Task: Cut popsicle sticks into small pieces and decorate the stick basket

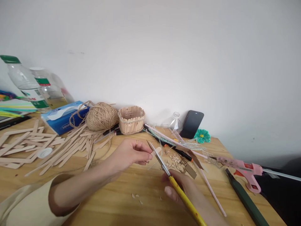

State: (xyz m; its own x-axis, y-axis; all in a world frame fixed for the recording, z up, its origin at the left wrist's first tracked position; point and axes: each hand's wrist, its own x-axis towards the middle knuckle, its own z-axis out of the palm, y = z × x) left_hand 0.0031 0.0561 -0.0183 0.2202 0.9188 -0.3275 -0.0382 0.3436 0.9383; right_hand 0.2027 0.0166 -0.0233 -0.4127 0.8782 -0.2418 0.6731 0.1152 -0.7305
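Note:
My left hand [128, 154] pinches a short piece of wooden craft stick [156, 152], its rounded end sticking out past my fingertips. My right hand [182, 185] grips a pair of scissors [162, 161] with a yellow handle. The slim metal blades point up and left, slightly apart, right beside the stick piece. Whether the blades touch the wood I cannot tell. Small wood clippings [176, 161] lie on the table behind the scissors. A little basket made of craft sticks [132, 122] stands beyond my left hand.
Loose craft sticks [70, 150] spread over the left, with a twine ball [101, 116], a blue tissue box [63, 121] and bottles [30, 86] behind. To the right are a phone [192, 124], a green flower [202, 136], a pink glue gun [246, 171] and a dark-handled tool [245, 197].

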